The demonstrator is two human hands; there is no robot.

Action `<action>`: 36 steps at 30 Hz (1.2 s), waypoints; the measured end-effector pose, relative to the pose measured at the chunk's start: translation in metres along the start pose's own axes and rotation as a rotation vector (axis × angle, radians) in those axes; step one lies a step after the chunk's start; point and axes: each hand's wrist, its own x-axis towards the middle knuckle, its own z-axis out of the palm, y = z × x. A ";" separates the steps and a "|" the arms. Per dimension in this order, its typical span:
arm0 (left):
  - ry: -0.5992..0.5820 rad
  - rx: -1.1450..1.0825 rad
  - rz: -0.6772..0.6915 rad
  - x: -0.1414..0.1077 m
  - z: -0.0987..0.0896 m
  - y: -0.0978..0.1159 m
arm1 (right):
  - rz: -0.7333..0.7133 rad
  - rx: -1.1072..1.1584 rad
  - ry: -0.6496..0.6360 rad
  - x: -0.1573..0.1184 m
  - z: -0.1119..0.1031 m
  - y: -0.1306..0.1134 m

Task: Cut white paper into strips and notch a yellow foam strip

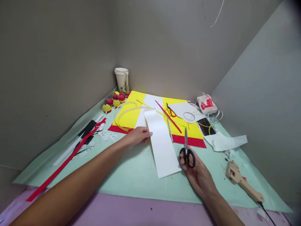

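A long strip of white paper (162,144) slants across the middle, its far end curling over the coloured sheets. My left hand (139,135) pinches its left edge between thumb and fingers. Just right of the strip's near end, my right hand (197,172) holds black-handled scissors (187,157), blades together and pointing away from me. Beyond the strip lie yellow sheets (131,113) with white and red bands. A red strip (168,116), red-handled pliers (171,112) and a pale patterned stick (169,129) rest on them.
Red strips and black-and-white scraps (88,128) lie left, with several red and yellow round ornaments (106,108) behind. A white cup (122,80) stands in the back corner. At right are a glue gun (244,182), tissue (225,141), a dark phone-like slab (207,126) and a tissue pack (207,103).
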 end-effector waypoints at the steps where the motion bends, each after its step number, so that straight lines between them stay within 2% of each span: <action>1: 0.034 -0.054 -0.009 0.002 -0.002 0.001 | 0.037 0.027 -0.013 -0.002 0.002 -0.001; 6: 0.081 -0.248 -0.108 0.014 0.001 -0.007 | 0.182 0.035 -0.090 -0.014 0.011 0.001; 10: 0.057 -0.305 -0.107 0.019 0.001 -0.015 | 0.267 -0.057 -0.210 -0.015 0.013 0.003; 13: 0.055 -0.350 -0.098 0.020 -0.005 -0.017 | 0.281 -0.135 -0.236 -0.015 0.013 0.003; 18: 0.032 -0.421 -0.083 0.022 -0.011 -0.021 | 0.234 -0.248 -0.229 -0.018 0.014 0.006; 24: 0.001 -0.355 -0.093 0.018 -0.007 -0.020 | 0.143 -0.312 -0.146 -0.020 0.013 0.016; 30: -0.015 -0.327 -0.086 0.015 -0.007 -0.020 | 0.145 -0.318 -0.081 -0.020 0.015 0.019; 36: -0.002 -0.311 -0.094 0.015 -0.007 -0.018 | 0.022 -0.377 -0.070 -0.021 0.015 0.019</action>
